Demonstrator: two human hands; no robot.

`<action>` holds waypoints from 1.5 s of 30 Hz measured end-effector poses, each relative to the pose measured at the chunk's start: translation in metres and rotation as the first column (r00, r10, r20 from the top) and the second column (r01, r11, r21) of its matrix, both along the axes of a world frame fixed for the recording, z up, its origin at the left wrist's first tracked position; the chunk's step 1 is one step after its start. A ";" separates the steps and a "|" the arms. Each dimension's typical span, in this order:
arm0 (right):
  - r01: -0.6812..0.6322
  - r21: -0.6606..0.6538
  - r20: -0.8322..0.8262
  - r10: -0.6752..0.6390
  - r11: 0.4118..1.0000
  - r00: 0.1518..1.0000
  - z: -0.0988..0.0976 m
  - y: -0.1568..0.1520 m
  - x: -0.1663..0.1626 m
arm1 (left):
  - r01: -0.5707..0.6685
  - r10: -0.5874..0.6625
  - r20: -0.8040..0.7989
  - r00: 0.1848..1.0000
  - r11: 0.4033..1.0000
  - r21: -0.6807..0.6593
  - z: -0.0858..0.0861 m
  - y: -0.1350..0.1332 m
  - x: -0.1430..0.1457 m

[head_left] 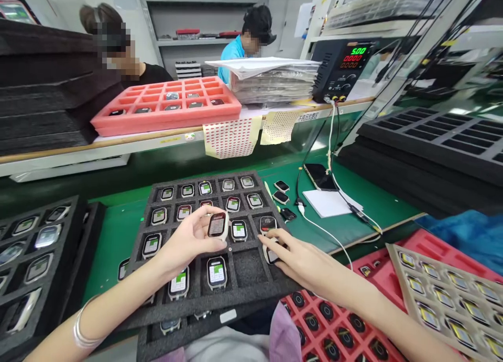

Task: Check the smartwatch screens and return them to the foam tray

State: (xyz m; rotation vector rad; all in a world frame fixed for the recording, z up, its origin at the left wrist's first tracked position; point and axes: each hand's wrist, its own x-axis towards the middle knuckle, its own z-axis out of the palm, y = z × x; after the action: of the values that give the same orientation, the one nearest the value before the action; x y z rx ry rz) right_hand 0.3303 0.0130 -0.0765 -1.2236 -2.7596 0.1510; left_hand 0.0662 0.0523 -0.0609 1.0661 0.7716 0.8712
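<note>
Reading "500" in green, power supply point(342, 68) behind left hand point(184, 244) with smartwatch point(217, 225)

A green bench point(118, 231) carries a black foam tray point(243, 270), a phone point(320, 176), a white pad point(328, 202) and three loose watches point(281, 196).

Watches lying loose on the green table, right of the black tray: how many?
3, in a row: far watch, middle watch, near watch by the white cable. None looks hidden.

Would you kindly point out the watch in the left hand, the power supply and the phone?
watch point(217, 225): head view, on its lit screen.
power supply point(342, 68): head view, on its front panel.
phone point(320, 176): head view, on its dark screen.
</note>
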 end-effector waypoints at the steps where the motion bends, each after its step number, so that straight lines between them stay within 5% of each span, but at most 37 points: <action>1: -0.005 -0.020 -0.017 0.005 1.000 1.000 -0.001 0.000 0.001 | -0.002 0.002 -0.010 1.000 1.000 0.000 -0.002 0.000 0.001; 4: 0.003 -0.079 -0.116 -0.012 0.997 0.993 -0.005 0.002 0.007 | -0.013 0.016 -0.052 0.999 0.998 0.057 -0.006 -0.003 0.005; 8: 0.125 -0.220 -0.390 -0.205 0.968 0.898 -0.006 0.006 0.006 | -0.017 0.035 -0.105 0.994 0.986 0.166 -0.009 -0.006 0.006; 13: -0.102 -0.656 -0.652 -0.492 0.748 0.577 0.003 0.012 -0.020 | 0.009 -0.009 0.002 1.000 0.998 0.070 -0.014 -0.006 0.005; 17: -0.260 -0.725 -0.674 -0.578 0.638 0.459 0.006 0.016 -0.037 | 0.042 -0.024 0.196 0.980 0.995 -0.089 -0.015 -0.007 0.008; 25: -0.281 -0.671 -0.732 -0.554 0.686 0.397 0.006 0.010 -0.043 | 0.053 -0.053 0.122 0.991 0.999 0.002 -0.020 -0.003 0.008; 32: -0.069 -0.608 -0.765 -0.560 0.791 0.319 0.000 0.009 -0.056 | 0.050 -0.046 0.175 0.983 0.999 -0.016 -0.021 -0.009 0.005; 45: -0.097 -0.627 -0.764 -0.585 0.773 0.273 0.017 0.000 -0.054 | 0.048 -0.029 0.230 0.973 0.996 -0.076 -0.020 -0.013 0.006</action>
State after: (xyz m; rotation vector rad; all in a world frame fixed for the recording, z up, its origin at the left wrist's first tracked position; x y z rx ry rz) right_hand 0.2761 0.0128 -0.0600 -1.0771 -1.3785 1.3024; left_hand 0.0723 0.0397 -0.0813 0.8878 0.5859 0.9047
